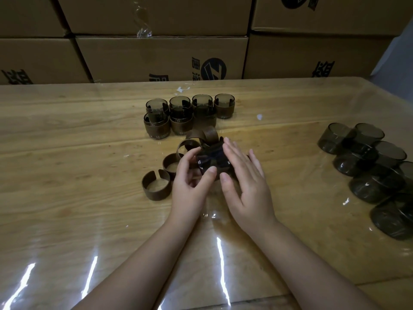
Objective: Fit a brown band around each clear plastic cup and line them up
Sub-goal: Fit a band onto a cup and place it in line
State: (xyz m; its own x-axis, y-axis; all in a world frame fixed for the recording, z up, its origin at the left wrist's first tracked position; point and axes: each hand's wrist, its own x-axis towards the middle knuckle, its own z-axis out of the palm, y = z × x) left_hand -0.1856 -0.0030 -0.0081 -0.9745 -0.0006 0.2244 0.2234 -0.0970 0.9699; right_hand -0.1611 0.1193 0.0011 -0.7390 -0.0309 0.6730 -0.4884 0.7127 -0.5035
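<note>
A smoky clear cup [212, 159] with a brown band partly on it sits between my hands at the table's middle. My left hand [192, 177] pinches its left side with thumb and fingers. My right hand [243, 177] lies against its right side with fingers straight. Several loose brown bands [156, 185] lie to the left and behind. Two rows of banded cups [190, 115] stand behind them.
Several bare cups [366, 162] lie on their sides at the right. The wooden table [67, 153] carries a glossy clear cover. Stacked cardboard boxes [161, 57] form a wall along the table's far edge.
</note>
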